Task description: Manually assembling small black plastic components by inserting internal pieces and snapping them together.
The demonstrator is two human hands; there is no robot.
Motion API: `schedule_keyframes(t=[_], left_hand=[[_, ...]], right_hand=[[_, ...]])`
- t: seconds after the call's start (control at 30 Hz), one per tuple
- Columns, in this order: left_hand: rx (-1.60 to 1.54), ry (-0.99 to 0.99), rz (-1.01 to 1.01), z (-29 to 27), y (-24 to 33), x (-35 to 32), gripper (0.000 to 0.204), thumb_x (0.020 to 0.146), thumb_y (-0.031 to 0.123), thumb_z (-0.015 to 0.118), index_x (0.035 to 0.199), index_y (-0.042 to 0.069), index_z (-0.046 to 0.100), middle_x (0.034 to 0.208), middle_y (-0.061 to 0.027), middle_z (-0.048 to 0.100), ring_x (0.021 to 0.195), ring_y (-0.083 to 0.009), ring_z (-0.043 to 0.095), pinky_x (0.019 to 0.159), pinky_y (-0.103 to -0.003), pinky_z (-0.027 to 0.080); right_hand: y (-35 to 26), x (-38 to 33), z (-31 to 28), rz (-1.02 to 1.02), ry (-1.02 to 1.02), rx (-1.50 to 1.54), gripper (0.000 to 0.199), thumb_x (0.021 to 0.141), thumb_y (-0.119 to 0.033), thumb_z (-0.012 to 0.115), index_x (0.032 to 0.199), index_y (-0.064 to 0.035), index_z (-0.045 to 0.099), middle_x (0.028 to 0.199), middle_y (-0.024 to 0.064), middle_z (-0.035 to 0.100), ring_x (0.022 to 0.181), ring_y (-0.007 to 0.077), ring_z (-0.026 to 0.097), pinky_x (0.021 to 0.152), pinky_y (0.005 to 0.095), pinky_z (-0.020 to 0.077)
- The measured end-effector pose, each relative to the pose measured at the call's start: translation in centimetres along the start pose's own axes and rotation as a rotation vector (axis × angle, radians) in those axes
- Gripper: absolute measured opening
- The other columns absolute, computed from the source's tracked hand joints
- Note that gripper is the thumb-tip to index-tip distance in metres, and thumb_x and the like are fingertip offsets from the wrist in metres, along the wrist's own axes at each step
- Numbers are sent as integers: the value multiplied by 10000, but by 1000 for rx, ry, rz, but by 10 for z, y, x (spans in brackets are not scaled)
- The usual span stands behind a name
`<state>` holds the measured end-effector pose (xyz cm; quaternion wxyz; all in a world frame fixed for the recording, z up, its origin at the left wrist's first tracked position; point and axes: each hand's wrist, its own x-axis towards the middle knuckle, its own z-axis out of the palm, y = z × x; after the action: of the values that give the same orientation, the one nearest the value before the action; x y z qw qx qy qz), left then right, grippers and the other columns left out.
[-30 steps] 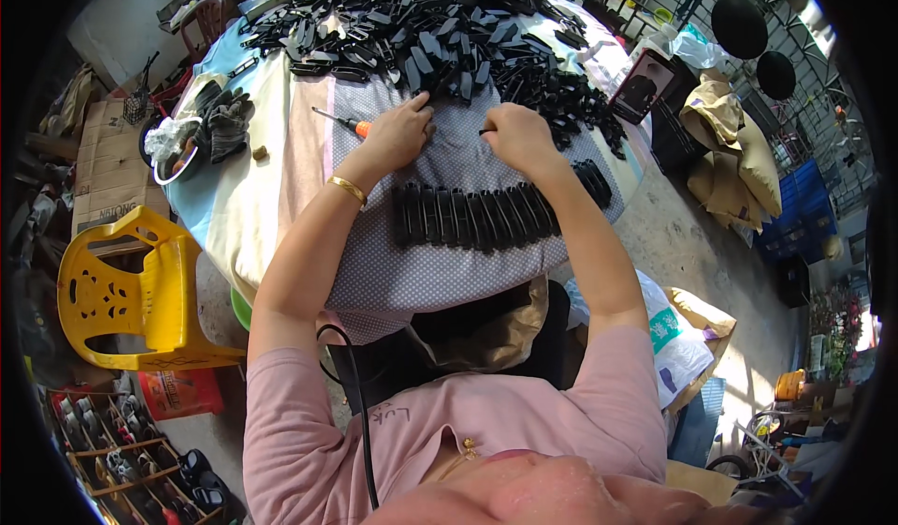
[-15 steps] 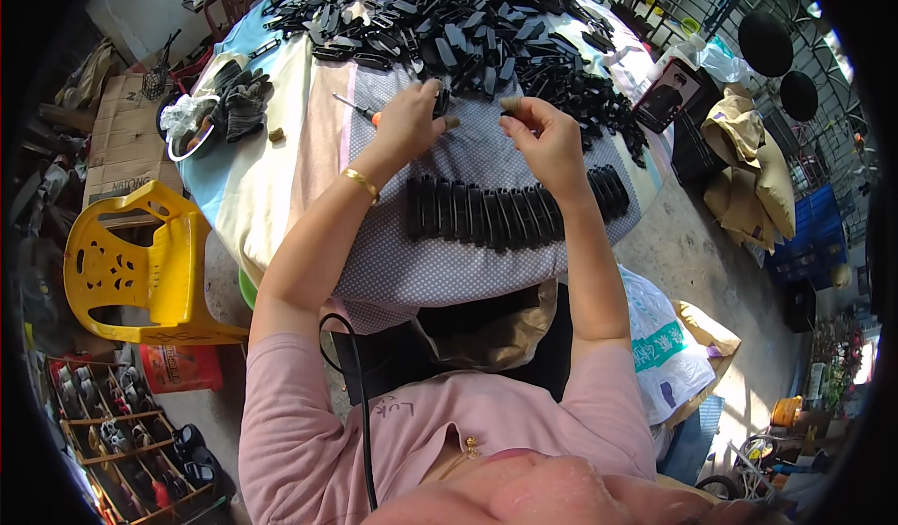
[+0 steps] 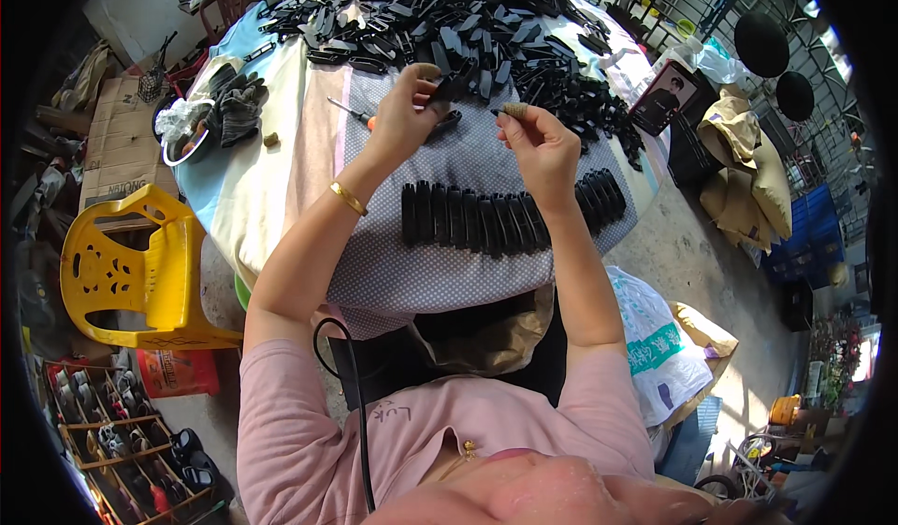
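Note:
My left hand is closed on a long black plastic part, held above the patterned tablecloth. Another black piece shows just below its thumb. Finger covers wrap some fingertips on both hands. To the right, my right hand pinches a small dark piece between thumb and forefinger; its exact kind is too small to tell. Nearer to me, black parts stand side by side in a curved row, partly hidden by my right forearm. A screwdriver with an orange handle lies beside my left hand.
A big heap of loose black parts covers the table's far side. Dark gloves and a small brown lump lie at the left. A phone stands at the right edge. A yellow chair is left of the table.
My left hand has turned, bringing the long black part into clearer view. My right hand has shifted slightly down and left, and the small dark piece now shows at its fingertips.

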<state>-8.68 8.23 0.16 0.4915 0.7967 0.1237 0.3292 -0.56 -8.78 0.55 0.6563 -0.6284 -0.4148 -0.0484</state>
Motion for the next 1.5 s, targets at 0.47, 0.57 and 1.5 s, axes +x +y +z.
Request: schedule_keyframes(t=[0.47, 0.57, 1.5], left_hand=[[-180, -274, 80, 25, 14, -29, 384, 739, 112, 706, 1059, -1, 526, 834, -63, 580, 690, -97, 536, 642, -245, 461], [-338, -318, 42, 27, 23, -34, 327, 799, 134, 642, 1069, 3, 514, 818, -23, 557, 690, -77, 503, 635, -231, 445], [-604, -414, -340, -8, 41, -8, 455, 923, 374, 416, 1125, -20, 523, 973, -93, 583, 771, -173, 586, 674, -315, 535]], right_hand=[[-7, -1, 6, -529, 84, -341, 81, 759, -25, 665, 825, -7, 622, 804, 96, 644, 589, 150, 606, 509, 228, 481], [-6, 0, 3, -567, 103, -366, 80, 757, -25, 665, 819, -3, 619, 808, 103, 646, 590, 158, 612, 505, 233, 484], [-36, 0, 22, -170, -34, -283, 317, 722, -38, 642, 1028, 16, 575, 679, 103, 603, 544, 188, 593, 543, 282, 480]])
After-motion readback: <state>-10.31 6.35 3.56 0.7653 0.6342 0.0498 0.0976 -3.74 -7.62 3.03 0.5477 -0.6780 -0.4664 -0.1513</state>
